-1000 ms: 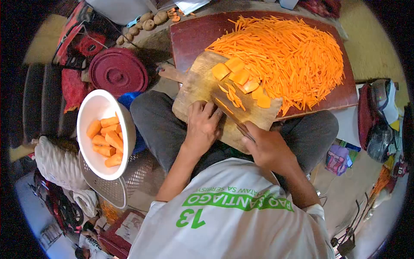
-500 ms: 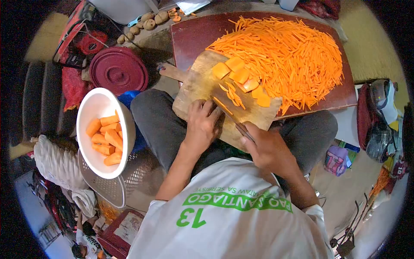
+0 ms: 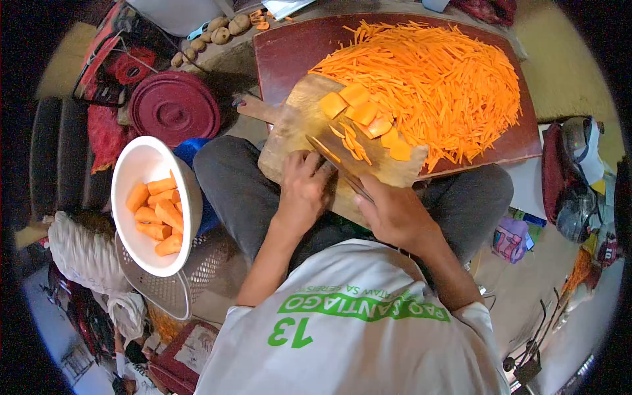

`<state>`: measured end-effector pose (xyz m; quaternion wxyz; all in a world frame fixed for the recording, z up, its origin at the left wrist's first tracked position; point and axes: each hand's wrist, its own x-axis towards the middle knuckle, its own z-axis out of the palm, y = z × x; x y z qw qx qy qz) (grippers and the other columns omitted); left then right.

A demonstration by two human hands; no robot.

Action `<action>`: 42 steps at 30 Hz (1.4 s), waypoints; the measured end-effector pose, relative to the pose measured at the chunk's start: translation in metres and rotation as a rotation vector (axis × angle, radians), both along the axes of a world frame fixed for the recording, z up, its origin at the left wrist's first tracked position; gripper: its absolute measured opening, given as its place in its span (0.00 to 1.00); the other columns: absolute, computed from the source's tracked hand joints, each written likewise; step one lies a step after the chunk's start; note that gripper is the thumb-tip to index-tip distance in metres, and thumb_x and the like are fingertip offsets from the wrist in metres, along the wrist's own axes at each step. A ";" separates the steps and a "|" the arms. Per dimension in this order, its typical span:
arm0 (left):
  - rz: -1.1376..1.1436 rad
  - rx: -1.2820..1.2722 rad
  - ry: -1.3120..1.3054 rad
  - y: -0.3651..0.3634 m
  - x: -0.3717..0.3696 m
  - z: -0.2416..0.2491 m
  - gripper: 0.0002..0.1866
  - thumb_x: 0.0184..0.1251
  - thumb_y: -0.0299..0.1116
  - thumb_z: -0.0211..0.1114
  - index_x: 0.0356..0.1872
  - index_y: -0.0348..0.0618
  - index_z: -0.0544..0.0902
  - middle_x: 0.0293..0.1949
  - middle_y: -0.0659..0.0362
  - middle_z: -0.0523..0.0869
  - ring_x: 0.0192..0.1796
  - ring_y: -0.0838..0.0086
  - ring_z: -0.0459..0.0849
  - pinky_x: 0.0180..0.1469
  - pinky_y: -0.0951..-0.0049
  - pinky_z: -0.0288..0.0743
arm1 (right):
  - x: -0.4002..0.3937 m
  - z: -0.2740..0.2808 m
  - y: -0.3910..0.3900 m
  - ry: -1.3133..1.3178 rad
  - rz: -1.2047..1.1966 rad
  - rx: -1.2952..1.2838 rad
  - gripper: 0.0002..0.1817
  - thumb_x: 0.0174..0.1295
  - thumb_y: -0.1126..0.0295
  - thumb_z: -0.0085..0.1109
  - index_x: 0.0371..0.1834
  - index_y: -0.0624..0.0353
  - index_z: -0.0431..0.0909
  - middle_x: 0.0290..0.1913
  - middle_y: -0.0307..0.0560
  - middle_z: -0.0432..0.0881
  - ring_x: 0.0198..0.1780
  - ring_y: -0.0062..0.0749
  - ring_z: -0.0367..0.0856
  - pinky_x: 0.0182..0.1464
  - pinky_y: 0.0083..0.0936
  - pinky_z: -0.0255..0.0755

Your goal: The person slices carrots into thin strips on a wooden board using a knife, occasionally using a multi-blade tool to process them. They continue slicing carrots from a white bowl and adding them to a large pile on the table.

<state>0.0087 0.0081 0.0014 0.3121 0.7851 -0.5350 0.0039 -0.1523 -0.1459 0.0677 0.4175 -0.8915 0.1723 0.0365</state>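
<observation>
A wooden cutting board (image 3: 280, 148) with a handle lies across my lap, partly over the red tabletop (image 3: 283, 56). My right hand (image 3: 398, 209) is closed around the handle of a knife (image 3: 336, 161), whose blade slants up and left over the board. Close against the blade, my left hand (image 3: 305, 187) is on the board with its fingers curled; what lies under them is hidden. Thin carrot sticks (image 3: 353, 143) sit just beyond the blade. Behind them are several thick carrot pieces (image 3: 359, 108). A large heap of carrot strips (image 3: 428, 85) covers much of the tabletop.
At my left stands a white bowl (image 3: 122, 224) of peeled carrot chunks (image 3: 168, 214), above a perforated grey basket (image 3: 148, 289). A round maroon lid (image 3: 174, 108) lies behind it. Several potatoes (image 3: 220, 34) rest on the floor. Another person (image 3: 135, 375) appears at lower left.
The view has shifted slightly. The knife blade has moved a little left and away from me, its tip now farther past my left fingers. The carrot pieces stay in place on the board.
</observation>
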 end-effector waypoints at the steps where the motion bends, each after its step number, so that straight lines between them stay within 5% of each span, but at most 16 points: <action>1: -0.003 0.003 -0.002 0.001 0.001 -0.001 0.21 0.54 0.23 0.77 0.52 0.39 0.92 0.51 0.51 0.86 0.58 0.48 0.80 0.62 0.49 0.76 | 0.005 -0.003 -0.001 -0.034 0.005 -0.031 0.20 0.78 0.64 0.60 0.66 0.61 0.74 0.46 0.69 0.87 0.50 0.71 0.87 0.49 0.58 0.80; 13: 0.012 0.035 -0.032 0.001 -0.001 0.007 0.21 0.52 0.24 0.77 0.51 0.40 0.92 0.50 0.52 0.86 0.55 0.52 0.80 0.62 0.51 0.71 | 0.010 0.007 -0.003 0.097 0.036 0.036 0.19 0.81 0.60 0.56 0.66 0.62 0.73 0.52 0.74 0.86 0.54 0.75 0.86 0.54 0.65 0.80; 19: 0.028 -0.052 0.042 0.003 -0.001 0.006 0.20 0.50 0.23 0.77 0.49 0.39 0.92 0.49 0.52 0.85 0.57 0.50 0.81 0.62 0.51 0.74 | -0.015 0.036 0.008 0.175 -0.055 0.095 0.19 0.79 0.63 0.59 0.65 0.64 0.76 0.44 0.69 0.88 0.48 0.72 0.88 0.49 0.58 0.81; 22: -0.003 -0.015 0.017 0.005 0.003 0.000 0.19 0.50 0.23 0.77 0.48 0.39 0.92 0.49 0.52 0.85 0.55 0.50 0.80 0.60 0.50 0.75 | -0.003 0.007 0.013 -0.129 -0.034 -0.062 0.19 0.78 0.62 0.59 0.65 0.62 0.75 0.44 0.69 0.88 0.49 0.71 0.88 0.49 0.59 0.80; 31: 0.033 -0.011 0.021 0.007 -0.002 0.004 0.22 0.45 0.22 0.78 0.48 0.39 0.92 0.48 0.51 0.85 0.54 0.49 0.80 0.60 0.50 0.75 | -0.009 0.036 0.007 0.189 0.004 0.112 0.18 0.77 0.63 0.61 0.61 0.64 0.77 0.44 0.70 0.87 0.49 0.71 0.87 0.49 0.59 0.80; 34: 0.031 -0.007 0.017 0.006 -0.001 0.000 0.23 0.45 0.21 0.78 0.48 0.39 0.92 0.49 0.51 0.85 0.56 0.49 0.80 0.60 0.49 0.75 | 0.000 0.016 0.010 -0.005 -0.022 0.019 0.18 0.78 0.62 0.61 0.62 0.63 0.77 0.45 0.70 0.88 0.49 0.70 0.88 0.49 0.58 0.80; 42: 0.079 -0.013 0.022 0.008 -0.003 0.006 0.25 0.41 0.22 0.77 0.48 0.38 0.92 0.47 0.50 0.84 0.55 0.49 0.80 0.60 0.50 0.74 | -0.009 0.019 0.006 0.003 -0.003 0.069 0.19 0.78 0.62 0.60 0.64 0.63 0.76 0.43 0.70 0.88 0.47 0.71 0.88 0.48 0.58 0.80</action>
